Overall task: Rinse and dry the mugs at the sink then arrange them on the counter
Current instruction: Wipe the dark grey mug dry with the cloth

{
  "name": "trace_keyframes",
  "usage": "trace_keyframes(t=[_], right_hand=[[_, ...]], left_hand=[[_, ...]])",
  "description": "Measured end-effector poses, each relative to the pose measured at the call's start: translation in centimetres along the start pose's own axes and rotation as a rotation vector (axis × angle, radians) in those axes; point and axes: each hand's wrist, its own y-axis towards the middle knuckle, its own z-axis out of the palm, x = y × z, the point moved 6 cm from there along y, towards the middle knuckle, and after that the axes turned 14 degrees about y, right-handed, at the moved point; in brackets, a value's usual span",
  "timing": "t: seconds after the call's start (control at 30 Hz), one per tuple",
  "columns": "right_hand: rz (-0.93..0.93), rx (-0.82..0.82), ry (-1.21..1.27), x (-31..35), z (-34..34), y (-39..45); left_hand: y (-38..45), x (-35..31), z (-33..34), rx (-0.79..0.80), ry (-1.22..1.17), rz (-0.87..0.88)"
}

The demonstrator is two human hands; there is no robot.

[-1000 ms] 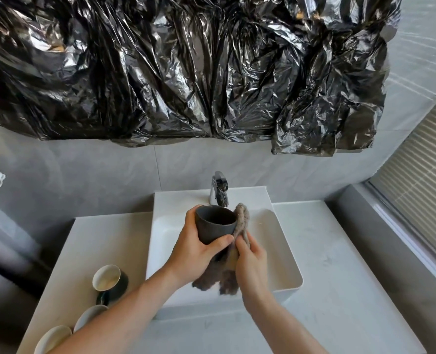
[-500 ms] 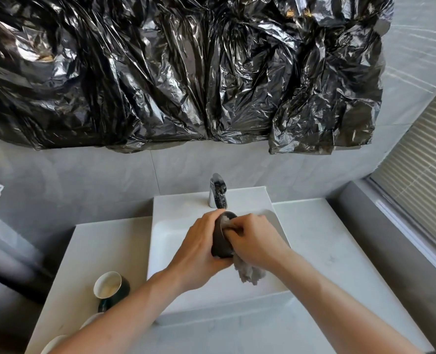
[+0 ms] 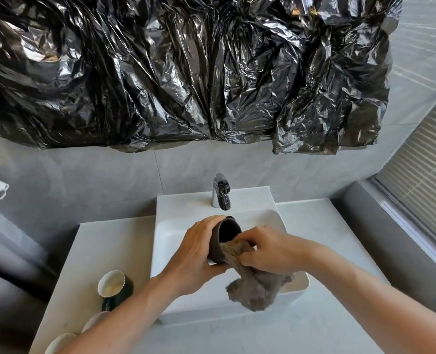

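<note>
Fingers (image 3: 247, 260) pinching cloth (image 3: 260, 290) (fuzzy, brown) against tilted mug (image 3: 220, 247)

mug (image 3: 218, 247): dark, matt, looks ceramic
cloth (image 3: 259, 290): grey-brown, fuzzy, rough nap
sink (image 3: 183, 213): white, smooth, soft sheen
faucet (image 3: 220, 191): polished metal, mirror-glossy
counter (image 3: 321, 231): pale stone look, smooth, matt
green mug (image 3: 125, 290): glossy glaze outside, cream inside
plastic sheeting (image 3: 186, 72): black film, crinkled, shiny
wall (image 3: 84, 180): grey tile, matt
</note>
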Motion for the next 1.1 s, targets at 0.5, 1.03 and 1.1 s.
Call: trace_keyframes(t=[0.5,1.03,1.1], right_hand=[[0.084,0.0,0.202,-0.6,1.8,1.4],[-0.262,-0.717,0.69,-0.9,1.3,-3.4],[-0.26,-0.796,0.813,-1.8,1.9,-2.8]], left_hand=[[0.1,-1.2,1.5,0.061,0.005,0.044],[0.9,-0.2,0.0,-0.062,-0.585,-0.366],[0.8,-0.6,-0.1,-0.082,-0.646,-0.372]])
